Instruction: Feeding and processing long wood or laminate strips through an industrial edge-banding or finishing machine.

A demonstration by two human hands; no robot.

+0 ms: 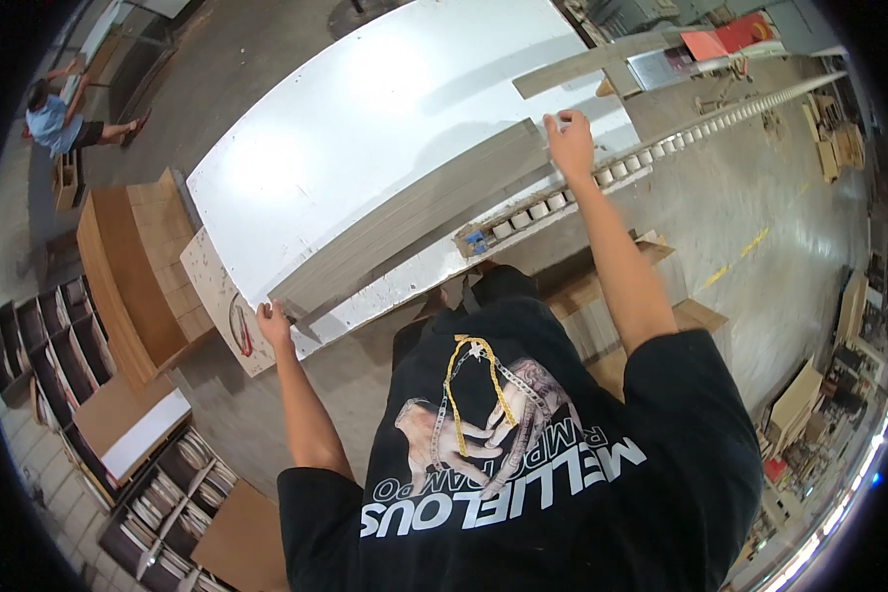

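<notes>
A stack of long grey strips (414, 212) lies lengthwise on the white tabletop (296, 178) in front of me. At its left end, my left hand (274, 324) has its fingers bent against the corner of the stack. My right hand (569, 146) is by the other end, thumb and fingertips apart and slightly curled; whether they touch the strips is hard to tell. Past that hand lies another long grey strip (582, 71). Beside my left hand, pliers with red handles (244, 340) rest on a speckled board (217, 296).
A row of white rollers (651, 156) runs along the table's near right edge. Brown wooden panels (133, 276) stand at the left, above racks of narrow pieces (168, 493). Cardboard boxes (602, 316) sit below the table. A person in blue (54, 123) is far left.
</notes>
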